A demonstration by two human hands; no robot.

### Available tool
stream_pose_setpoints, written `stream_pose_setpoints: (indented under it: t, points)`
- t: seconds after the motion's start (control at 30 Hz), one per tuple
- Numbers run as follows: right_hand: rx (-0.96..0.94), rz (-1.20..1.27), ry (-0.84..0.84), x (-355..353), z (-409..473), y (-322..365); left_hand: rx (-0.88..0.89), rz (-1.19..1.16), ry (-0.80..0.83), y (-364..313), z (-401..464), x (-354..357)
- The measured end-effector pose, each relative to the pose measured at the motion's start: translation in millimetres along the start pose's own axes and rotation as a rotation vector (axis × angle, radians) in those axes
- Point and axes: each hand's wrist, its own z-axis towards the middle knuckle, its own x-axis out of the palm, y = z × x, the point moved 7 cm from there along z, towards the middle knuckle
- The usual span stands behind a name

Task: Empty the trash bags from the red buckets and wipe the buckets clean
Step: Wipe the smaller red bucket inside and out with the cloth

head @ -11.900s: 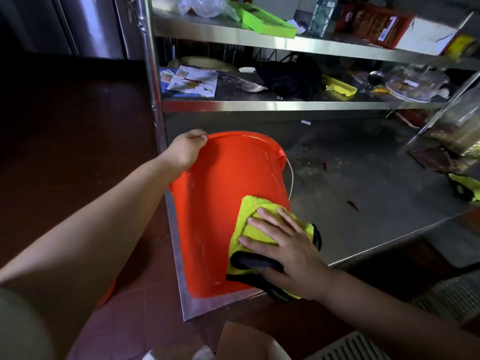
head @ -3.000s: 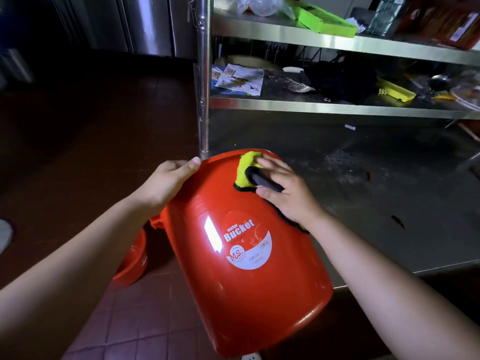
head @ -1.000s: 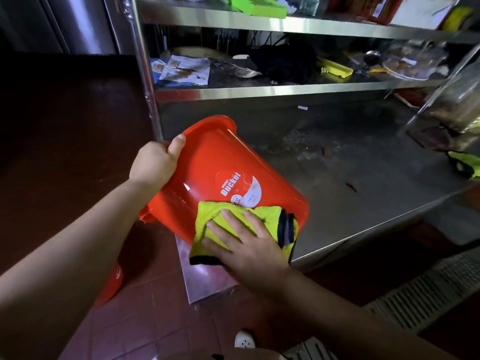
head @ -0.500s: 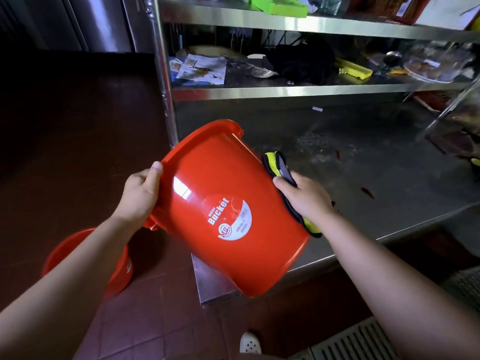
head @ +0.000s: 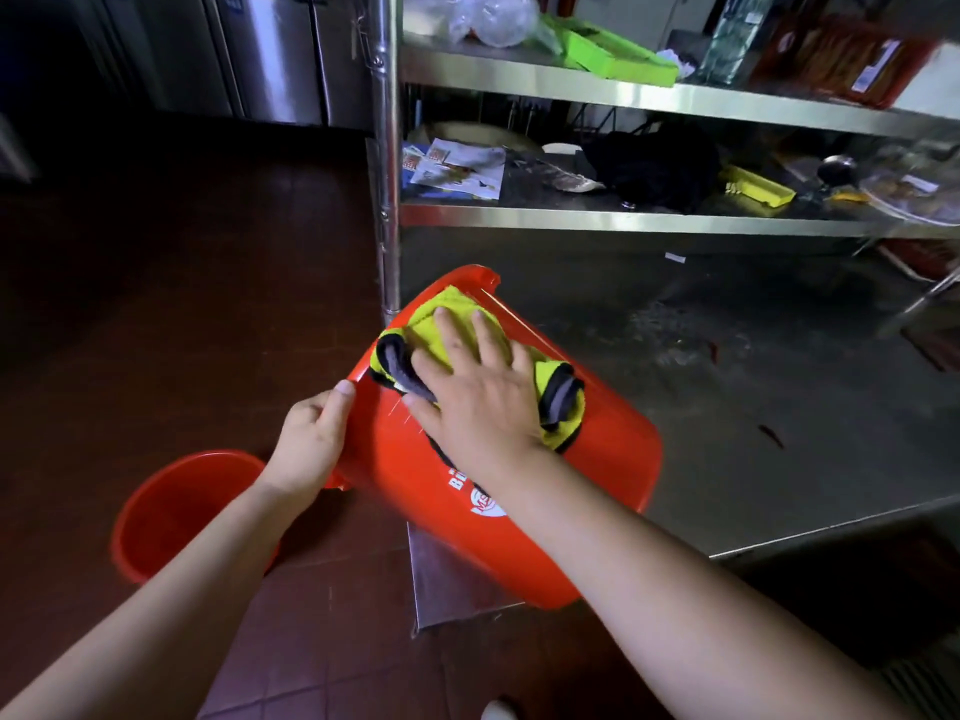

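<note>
Bucket point(head: 597, 459) red, glossy, tilted — white label part-hidden.

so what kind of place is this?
Most likely a commercial kitchen's back area: a stainless steel worktable with steel shelves above it, steel cabinet doors behind, and a dark red tiled floor. The shelves hold mixed clutter.

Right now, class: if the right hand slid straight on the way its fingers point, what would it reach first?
The right hand lies flat on the yellow cloth on the tilted red bucket, fingers pointing up-left. It would probably first reach the bucket's rim, then perhaps the steel shelf post, though depth is unclear.
</note>
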Motion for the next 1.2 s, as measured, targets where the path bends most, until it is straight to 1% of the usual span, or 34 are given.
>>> stream_pose_setpoints:
  t: [0.1,0.2,0.33,0.4,0.47,0.53,0.57,0.67,0.73,0.87,0.97,1.1,1.2]
  points:
    - [0.024,-0.004,0.013,-2.8,-8.2,-27.1,0.01,-0.013,0.009,3.5,-5.2,-0.9]
    - [0.151,0.035,0.032,-4.4,-27.3,-63.2,0.018,-0.027,0.051,8.6,-14.7,-4.7]
    - [0.288,0.113,-0.001,-7.2,-59.0,-105.4,-0.093,-0.187,0.248,15.3,-28.5,-8.3]
    - [0.311,0.14,0.005,-7.6,-64.9,-110.6,-0.092,-0.173,0.29,2.1,-26.3,-10.9]
    - [0.307,0.122,0.012,-9.2,-64.3,-104.2,-0.058,-0.09,0.302,-19.9,-14.2,-8.3]
    - [0.281,0.092,0.017,-12.1,-65.7,-89.2,-0.056,-0.026,0.265,-43.1,3.9,-1.9]
    - [0.251,0.081,0.01,-14.2,-68.8,-78.4,-0.097,-0.029,0.237,-51.1,12.9,0.9]
    - [0.093,0.048,-0.018,-17.6,-82.3,-37.4,-0.301,-0.067,0.155,-55.8,32.9,3.3]
    - [-0.012,0.043,-0.015,-15.5,-88.8,-15.4,-0.364,-0.076,0.087,-50.3,36.4,-3.5]
    - [-0.082,0.014,-0.015,-14.4,-73.2,7.8,-0.308,-0.031,-0.007,-44.4,30.1,-5.5]
    - [-0.061,0.033,-0.02,-16.5,-38.9,16.9,-0.278,-0.052,0.018,-52.6,23.5,15.3]
    - [-0.064,0.025,-0.027,-7.7,-17.8,0.4,-0.252,-0.121,-0.013,-58.7,19.2,30.3]
    - [-0.027,0.042,-0.089,-4.2,-26.7,-27.0,-0.217,-0.142,0.029,-54.0,11.9,37.3]
